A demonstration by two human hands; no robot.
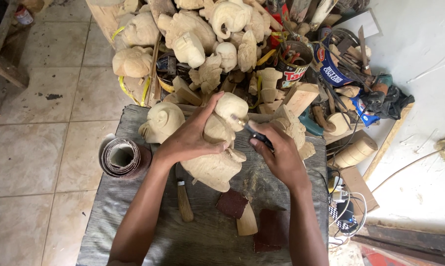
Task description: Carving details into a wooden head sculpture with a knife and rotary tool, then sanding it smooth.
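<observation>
My left hand (190, 135) grips a pale unfinished wooden carving (217, 165) that stands on a grey cloth-covered work surface (134, 221). My right hand (279, 150) holds a dark-handled carving tool (254, 134) with its tip against the carving's rounded upper part. A second pale carved figure (161, 122) lies just left of my left hand. Near my forearms lie a wooden-handled chisel (184, 197), a small wooden wedge (247, 221) and two reddish-brown sandpaper pieces (231, 203).
A roll of sandpaper (124, 157) sits at the surface's left edge. Behind is a heap of several unfinished carvings (188, 34), a tin of tools (294, 61) and wood scraps. Cables and a power tool (385, 96) lie at the right. Tiled floor (30, 123) at left.
</observation>
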